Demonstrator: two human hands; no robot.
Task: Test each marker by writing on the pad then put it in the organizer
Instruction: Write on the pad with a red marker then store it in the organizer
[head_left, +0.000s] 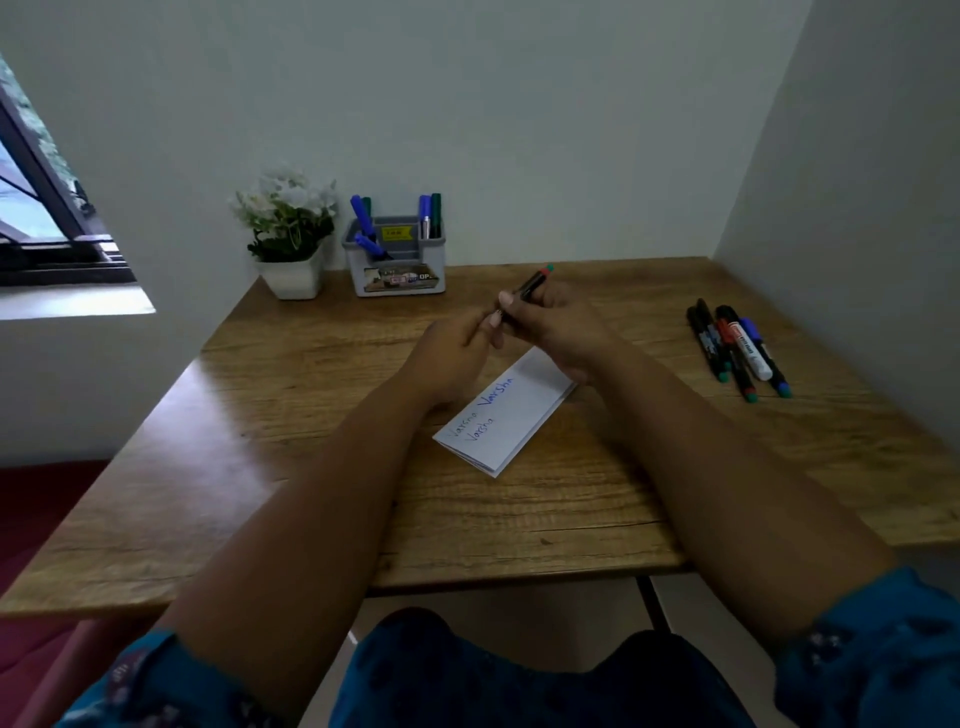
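Both forearms reach in from 6 o'clock, right hand (558, 332) gripping a black marker (530, 286) above the pad (524, 405) while left hand (457, 348) pinches its cap end, so with several markers already in the organizer (397, 257) at 12 o'clock and about 5 loose markers (737, 348) waiting at 3 o'clock, the job looks roughly half done.

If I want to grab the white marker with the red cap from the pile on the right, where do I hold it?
Pinch the white marker with the red cap around its bare white barrel, coming straight down from above. It lies flat atop the dark markers packed on both sides, so only its top is easy to reach.
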